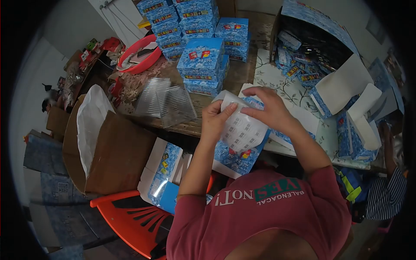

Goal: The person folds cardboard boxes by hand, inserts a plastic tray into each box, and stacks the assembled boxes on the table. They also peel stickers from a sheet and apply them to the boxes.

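The left fingers are closed in a pinch: the thumb and curled fingers of the left hand (214,119) grip the upper left part of a white label sheet (242,132). The right hand (275,110) is half open, its thumb and bent forefinger apart at the sheet's upper right side; whether they pinch anything cannot be told. The sheet, with rows of small grey printed blocks, hangs curled and tilted at the near edge of the surface (245,76), in front of a blue printed carton (234,164).

Just right of the hands, a pale flap of blue-and-white card (303,121) lies near the same edge, on a leaf-patterned cloth (279,80). Left of the hands, clear ribbed trays (175,106) overlap by the near edge. Beyond them stands a blue box (200,60) on another, with taller stacks of boxes (197,19) toward the far edge. A red ring-shaped rim (141,56) is at the left end.

At the far right corner, small blue packets (294,65) fill part of a dark-lined box; open-flapped boxes (357,130) stand along the right edge. Off the surface, left, are a lined brown carton (123,154) and an orange chair (130,221).
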{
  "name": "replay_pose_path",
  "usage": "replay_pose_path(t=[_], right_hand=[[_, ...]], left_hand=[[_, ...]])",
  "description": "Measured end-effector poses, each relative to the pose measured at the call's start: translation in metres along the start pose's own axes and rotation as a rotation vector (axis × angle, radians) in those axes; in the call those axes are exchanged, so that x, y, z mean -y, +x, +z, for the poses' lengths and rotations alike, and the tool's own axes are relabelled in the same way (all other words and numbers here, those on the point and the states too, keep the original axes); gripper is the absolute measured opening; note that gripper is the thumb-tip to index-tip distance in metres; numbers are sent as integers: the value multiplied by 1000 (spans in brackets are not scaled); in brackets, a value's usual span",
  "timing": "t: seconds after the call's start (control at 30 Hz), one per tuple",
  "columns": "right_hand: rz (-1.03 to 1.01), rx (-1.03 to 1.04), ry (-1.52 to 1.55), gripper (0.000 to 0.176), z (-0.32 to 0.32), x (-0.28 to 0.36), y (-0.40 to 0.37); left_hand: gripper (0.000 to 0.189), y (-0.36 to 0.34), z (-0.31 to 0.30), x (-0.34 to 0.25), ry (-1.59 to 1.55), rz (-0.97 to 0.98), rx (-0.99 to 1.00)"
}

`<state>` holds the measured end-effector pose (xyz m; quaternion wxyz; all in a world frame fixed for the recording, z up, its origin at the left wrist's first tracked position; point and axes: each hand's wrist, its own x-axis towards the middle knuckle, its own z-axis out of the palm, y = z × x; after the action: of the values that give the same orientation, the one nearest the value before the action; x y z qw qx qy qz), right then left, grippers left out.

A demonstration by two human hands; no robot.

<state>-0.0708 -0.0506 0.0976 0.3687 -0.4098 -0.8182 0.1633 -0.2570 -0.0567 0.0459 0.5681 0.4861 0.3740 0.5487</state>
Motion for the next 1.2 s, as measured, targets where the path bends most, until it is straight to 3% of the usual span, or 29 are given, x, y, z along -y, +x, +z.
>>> replay_pose_path(t=[0.17, 0.23, 0.27, 0.33, 0.37, 0.43, 0.57, 0.67, 0.73, 0.77, 0.83, 1.2], right_hand=[[274, 91, 318, 24, 15, -13, -2], [221, 156, 288, 19, 11, -15, 1], [226, 161, 292, 19, 12, -13, 1], [267, 262, 357, 16, 14, -10, 5], [265, 268, 358, 16, 17, -9, 6], [239, 190, 373, 16, 21, -10, 8], [269, 245, 350, 16, 27, -13, 13], [172, 238, 242, 13, 33, -14, 21], [-181, 83, 17, 11, 42, -17, 26], [-186, 85, 21, 11, 45, -18, 28], [-429, -24, -156, 11, 51, -19, 35], [-568, -70, -286, 13, 96, -30, 56]], left_hand=[[24, 1, 11, 3, -58, 179, -183], [30, 6, 15, -20, 753, 740, -495], [30, 6, 9, -20, 756, 731, -495], [25, 3, -4, -20, 332, 290, 48], [25, 3, -9, -17, 332, 290, 42], [17, 4, -18, -9, 194, 84, 28], [12, 0, -18, -3, 171, 101, -61], [12, -1, -22, -2, 156, 100, -130], [11, 2, -29, -1, 134, 112, -141], [11, 2, -31, -3, 137, 113, -147], [12, 3, -33, -6, 156, 97, -187], [15, 20, -68, 5, 149, 44, -316]])
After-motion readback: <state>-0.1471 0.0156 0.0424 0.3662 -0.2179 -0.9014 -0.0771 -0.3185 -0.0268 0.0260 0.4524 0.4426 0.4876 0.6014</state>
